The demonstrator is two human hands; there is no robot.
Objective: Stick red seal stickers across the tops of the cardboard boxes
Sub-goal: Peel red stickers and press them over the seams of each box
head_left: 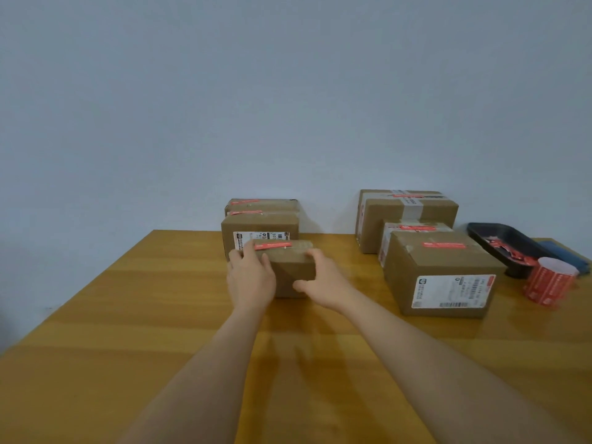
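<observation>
1. Wall (288, 91), pale blue-grey, is filling the upper view behind a wooden table (128, 315).
2. Sealed boxes (439, 270) are sitting right of centre, beside a black tray (487, 233) and a red sticker roll (549, 282).
3. Small box (290, 270), red seal sticker (272, 245) across its top, is sitting between both hands.
4. Left hand (251, 278) and right hand (323, 282) are gripping its sides, fingers curled around the edges.

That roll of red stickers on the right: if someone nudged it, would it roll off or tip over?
The roll stands on its flat end on the table, so a nudge would probably slide it rather than roll it. It looks squat, so tipping seems unlikely. Knocked onto its side, its round shape could roll, and the table's right edge is out of view.
</observation>
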